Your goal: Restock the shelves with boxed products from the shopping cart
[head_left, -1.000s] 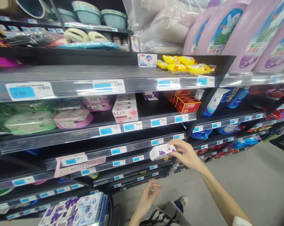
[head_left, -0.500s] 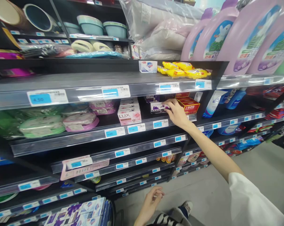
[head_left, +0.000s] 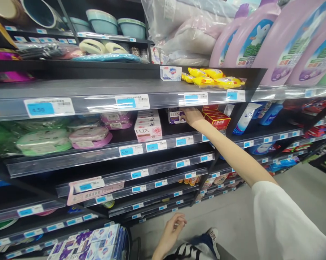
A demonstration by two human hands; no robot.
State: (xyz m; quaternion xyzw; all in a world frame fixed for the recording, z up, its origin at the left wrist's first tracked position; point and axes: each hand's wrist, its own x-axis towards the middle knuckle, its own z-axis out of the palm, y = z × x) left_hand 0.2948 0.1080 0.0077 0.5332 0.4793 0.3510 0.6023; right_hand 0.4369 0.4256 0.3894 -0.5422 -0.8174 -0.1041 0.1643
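My right hand [head_left: 192,117] reaches deep under the upper shelf. Its fingers are closed on the right end of a white and purple LUX soap box [head_left: 176,116], and some of the fingertips are hidden. Another LUX box lies behind or under it, mostly covered. To the left sits a row of pink LUX soap boxes [head_left: 149,130]; on the right, red soap boxes [head_left: 219,121] are close to my wrist. My left hand [head_left: 171,228] hangs low over the floor, fingers loosely curled and apart, holding nothing.
The upper shelf's front edge [head_left: 103,108] runs just above my right hand. On it are a white soap box [head_left: 170,73] and yellow packets [head_left: 213,77]. Purple detergent bottles [head_left: 249,39] stand at upper right. Many soap boxes [head_left: 89,242] fill a container at lower left.
My right hand has pushed the LUX soap box farther back into the shelf, against the other purple box. My left hand has barely moved. The view has shifted slightly.
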